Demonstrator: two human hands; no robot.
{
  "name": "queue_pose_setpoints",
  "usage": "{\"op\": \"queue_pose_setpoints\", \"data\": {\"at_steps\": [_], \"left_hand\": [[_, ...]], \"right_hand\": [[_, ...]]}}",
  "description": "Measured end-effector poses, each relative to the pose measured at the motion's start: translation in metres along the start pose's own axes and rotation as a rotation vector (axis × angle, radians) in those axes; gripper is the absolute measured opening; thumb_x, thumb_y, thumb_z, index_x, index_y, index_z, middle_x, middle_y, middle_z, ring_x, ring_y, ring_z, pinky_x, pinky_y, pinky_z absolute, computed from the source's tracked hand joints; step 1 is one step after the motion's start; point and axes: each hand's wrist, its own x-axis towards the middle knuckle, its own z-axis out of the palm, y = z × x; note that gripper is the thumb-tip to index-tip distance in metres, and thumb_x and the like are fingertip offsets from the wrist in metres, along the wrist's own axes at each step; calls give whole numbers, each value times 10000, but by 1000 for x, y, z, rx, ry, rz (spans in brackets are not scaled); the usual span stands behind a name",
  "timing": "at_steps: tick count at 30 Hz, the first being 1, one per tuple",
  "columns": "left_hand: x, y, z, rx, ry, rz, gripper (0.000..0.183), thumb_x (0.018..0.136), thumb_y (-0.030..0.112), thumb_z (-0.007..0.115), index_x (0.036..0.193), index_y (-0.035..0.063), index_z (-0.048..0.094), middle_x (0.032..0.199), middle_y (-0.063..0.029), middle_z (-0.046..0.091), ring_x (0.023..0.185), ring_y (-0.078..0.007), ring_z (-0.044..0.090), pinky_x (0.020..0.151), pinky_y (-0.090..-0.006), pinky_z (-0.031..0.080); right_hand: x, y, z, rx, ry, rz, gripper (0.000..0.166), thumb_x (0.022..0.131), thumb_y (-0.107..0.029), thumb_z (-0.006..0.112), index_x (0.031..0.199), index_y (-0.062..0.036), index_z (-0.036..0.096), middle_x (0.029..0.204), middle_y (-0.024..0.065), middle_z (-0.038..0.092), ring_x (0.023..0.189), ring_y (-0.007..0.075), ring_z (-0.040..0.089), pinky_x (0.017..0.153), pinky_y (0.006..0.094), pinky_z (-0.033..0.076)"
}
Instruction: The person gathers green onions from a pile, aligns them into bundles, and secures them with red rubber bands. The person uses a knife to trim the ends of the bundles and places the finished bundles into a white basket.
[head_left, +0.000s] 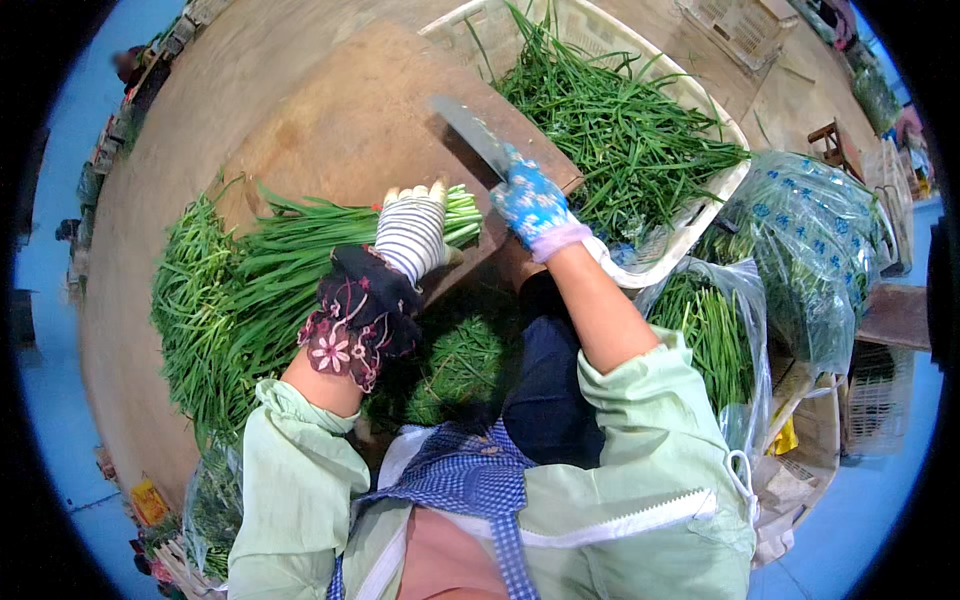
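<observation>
My left hand (412, 229), in a striped glove, is closed around a bunch of garlic chives (311, 247) near its pale stem ends. The stems point right, towards the knife, and the long green leaves spread left over the edge of a brown wooden board (352, 112). In a blue floral glove, my right hand (532, 202) grips a broad-bladed kitchen knife (471, 133). Its blade slants up and left above the board, apart from the stems, with small green bits stuck to it. The knife's handle is hidden in my fist.
A white plastic crate (720, 124) full of loose green leaves (607, 127) stands against the board's right side. Bagged chives (701, 337) and a larger printed plastic bag (802, 240) sit at right. More greens (461, 367) lie below the board by my legs; another bag (214, 495) is at lower left.
</observation>
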Motion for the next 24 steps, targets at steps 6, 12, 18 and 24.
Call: {"op": "queue_pose_setpoints", "data": {"at_steps": [6,12,18,24], "left_hand": [[12,-6,-19,-67,-91,32,727,542,414,776,1093,18,513,992,-192,607,956,-322,590,823,-392,469],[33,-68,-29,-1125,-809,97,674,566,266,843,1120,21,548,1010,-92,639,930,-188,591,832,-300,459],[5,-35,-47,-85,257,-134,887,609,549,710,1257,7,440,1168,-204,540,1111,-324,493,1008,-464,286],[-36,-5,9,139,333,-93,1058,493,478,791,1338,47,321,1327,-162,359,1226,-320,359,1062,-529,168]], "right_hand": [[-28,40,6,347,10,149,514,831,-330,568,1209,11,499,1159,241,552,1085,352,528,920,375,416],[-24,49,32,668,32,254,482,836,-257,603,1192,49,493,1084,185,592,968,269,571,805,313,449],[-25,30,12,664,19,249,490,835,-274,587,1186,55,498,1133,242,569,1064,343,543,887,358,425],[-29,20,16,324,-8,109,452,848,-361,540,1142,-19,551,1094,226,582,1031,379,537,885,408,429]]}}
